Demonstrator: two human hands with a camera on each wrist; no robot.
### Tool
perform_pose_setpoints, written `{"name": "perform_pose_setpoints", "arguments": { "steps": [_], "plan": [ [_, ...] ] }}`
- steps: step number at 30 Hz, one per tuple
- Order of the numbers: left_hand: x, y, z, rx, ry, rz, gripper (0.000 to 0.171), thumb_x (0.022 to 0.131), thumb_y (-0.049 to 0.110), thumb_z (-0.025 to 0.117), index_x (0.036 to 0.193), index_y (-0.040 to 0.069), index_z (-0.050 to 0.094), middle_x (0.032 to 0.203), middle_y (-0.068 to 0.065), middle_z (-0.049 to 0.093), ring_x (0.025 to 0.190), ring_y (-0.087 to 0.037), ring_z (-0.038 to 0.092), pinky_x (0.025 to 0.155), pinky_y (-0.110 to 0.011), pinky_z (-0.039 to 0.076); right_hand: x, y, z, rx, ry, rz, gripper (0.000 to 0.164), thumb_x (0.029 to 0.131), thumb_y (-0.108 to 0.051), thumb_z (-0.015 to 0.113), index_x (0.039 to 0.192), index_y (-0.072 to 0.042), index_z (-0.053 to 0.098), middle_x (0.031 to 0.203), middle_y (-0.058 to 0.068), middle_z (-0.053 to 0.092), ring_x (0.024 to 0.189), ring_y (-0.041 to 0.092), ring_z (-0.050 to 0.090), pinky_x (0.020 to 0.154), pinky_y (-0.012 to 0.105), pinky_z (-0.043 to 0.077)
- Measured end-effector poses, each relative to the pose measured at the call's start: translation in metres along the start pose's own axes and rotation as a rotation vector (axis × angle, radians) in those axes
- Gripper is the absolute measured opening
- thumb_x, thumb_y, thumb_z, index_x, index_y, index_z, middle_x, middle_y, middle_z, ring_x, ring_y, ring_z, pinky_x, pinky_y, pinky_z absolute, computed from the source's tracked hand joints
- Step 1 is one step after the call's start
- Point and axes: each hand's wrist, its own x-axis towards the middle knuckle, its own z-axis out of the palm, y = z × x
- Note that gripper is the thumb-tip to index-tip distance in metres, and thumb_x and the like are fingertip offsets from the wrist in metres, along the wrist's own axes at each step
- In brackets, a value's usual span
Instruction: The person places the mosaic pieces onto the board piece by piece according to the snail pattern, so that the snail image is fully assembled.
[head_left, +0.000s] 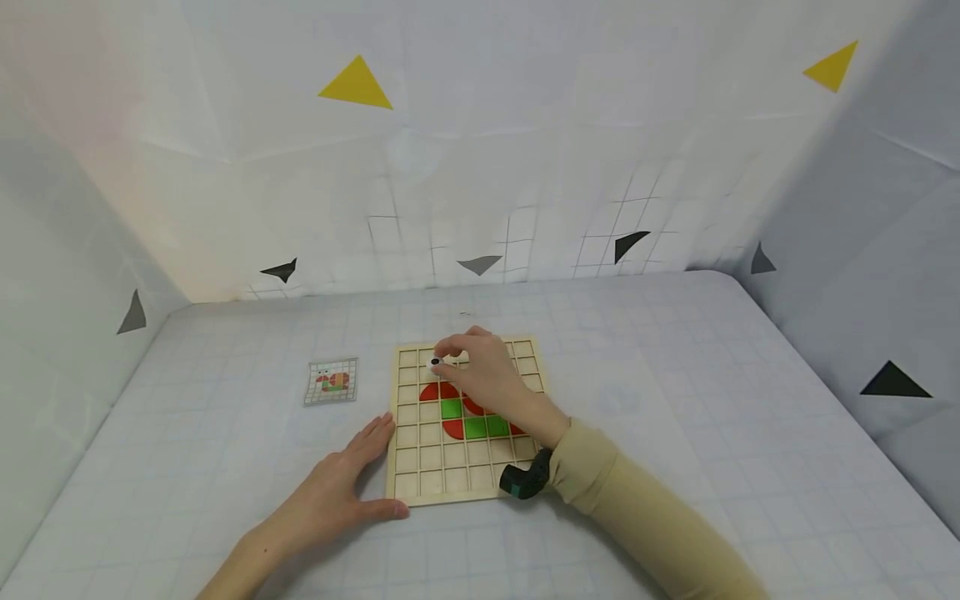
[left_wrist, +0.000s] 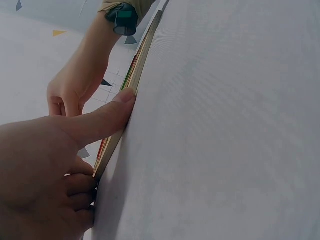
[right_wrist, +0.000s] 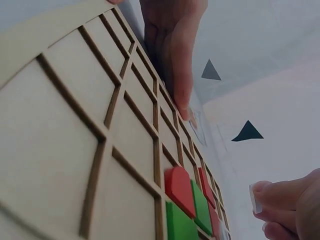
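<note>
A square wooden grid board (head_left: pixel 428 483) lies on the table. Red and green tiles, among them a green square (head_left: pixel 452 408) and a red rounded tile (head_left: pixel 453 429), fill some of its cells. My right hand (head_left: pixel 487 371) is over the board's upper part, pinching a small white piece with a black dot (head_left: pixel 437 362) between thumb and fingertips. In the right wrist view this white piece (right_wrist: pixel 255 199) appears edge-on, apart from the board. My left hand (head_left: pixel 341 492) rests against the board's left edge, fingers extended, its thumb by the near left corner. The right hand and forearm hide some cells.
Left of the board lies a small card (head_left: pixel 332 382) with a gridded picture in red, green and orange. A black device (head_left: pixel 525 479) sits at the right wrist, above the board's near edge. White sheeting with yellow, grey and black triangles stands behind the table.
</note>
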Motion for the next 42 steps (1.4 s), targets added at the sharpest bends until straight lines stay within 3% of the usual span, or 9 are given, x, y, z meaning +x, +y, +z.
{"name": "perform_pose_setpoints", "arguments": {
  "steps": [5,11,20,33,39,42],
  "plan": [
    [0.000,0.000,0.000,-0.001,-0.002,-0.001,0.112,0.071,0.064,0.078,0.158,0.014,0.030,0.165,-0.003,0.025,0.152,-0.028,0.025,0.112,-0.061,0.034,0.002,0.000,0.012,-0.055,-0.032,0.008,0.021,0.088,-0.020,0.078,0.104,-0.008,0.076,0.094,0.004,0.074,0.087,0.023,0.061,0.074,0.032,0.051],
    [0.000,0.002,-0.001,-0.006,-0.009,-0.008,0.112,0.071,0.065,0.078,0.158,0.014,0.030,0.166,-0.003,0.024,0.152,-0.029,0.024,0.112,-0.063,0.033,0.000,0.006,0.020,-0.098,-0.011,-0.033,0.017,0.087,-0.018,0.079,0.102,-0.009,0.077,0.091,0.002,0.074,0.082,0.018,0.058,0.070,0.027,0.050],
    [-0.001,0.001,-0.001,-0.008,-0.003,0.006,0.112,0.071,0.063,0.079,0.158,0.012,0.030,0.165,-0.006,0.024,0.151,-0.031,0.025,0.111,-0.065,0.033,-0.002,0.010,0.025,-0.128,0.010,-0.125,0.014,0.086,-0.016,0.079,0.099,-0.010,0.078,0.090,0.001,0.075,0.083,0.018,0.060,0.073,0.031,0.051],
    [-0.001,0.000,0.000,-0.004,0.005,0.029,0.111,0.072,0.060,0.081,0.157,0.009,0.031,0.165,-0.007,0.025,0.151,-0.030,0.025,0.111,-0.064,0.034,-0.002,0.011,0.027,-0.143,0.044,-0.170,0.015,0.087,-0.013,0.078,0.101,-0.009,0.078,0.092,0.004,0.076,0.083,0.020,0.062,0.070,0.032,0.052],
    [-0.001,0.000,-0.001,-0.005,0.004,0.023,0.111,0.072,0.061,0.080,0.157,0.010,0.031,0.165,-0.006,0.025,0.151,-0.030,0.025,0.112,-0.063,0.034,-0.002,0.010,0.026,-0.150,0.034,-0.158,0.015,0.087,-0.013,0.077,0.102,-0.009,0.078,0.092,0.004,0.076,0.084,0.020,0.063,0.071,0.032,0.053],
    [0.000,0.001,-0.001,-0.002,0.003,0.016,0.111,0.071,0.062,0.080,0.157,0.011,0.031,0.165,-0.005,0.025,0.151,-0.030,0.025,0.111,-0.063,0.034,-0.003,0.008,0.021,-0.139,0.002,-0.104,0.018,0.089,-0.017,0.075,0.105,-0.009,0.078,0.094,0.004,0.076,0.085,0.019,0.062,0.069,0.029,0.053]
  ]
}}
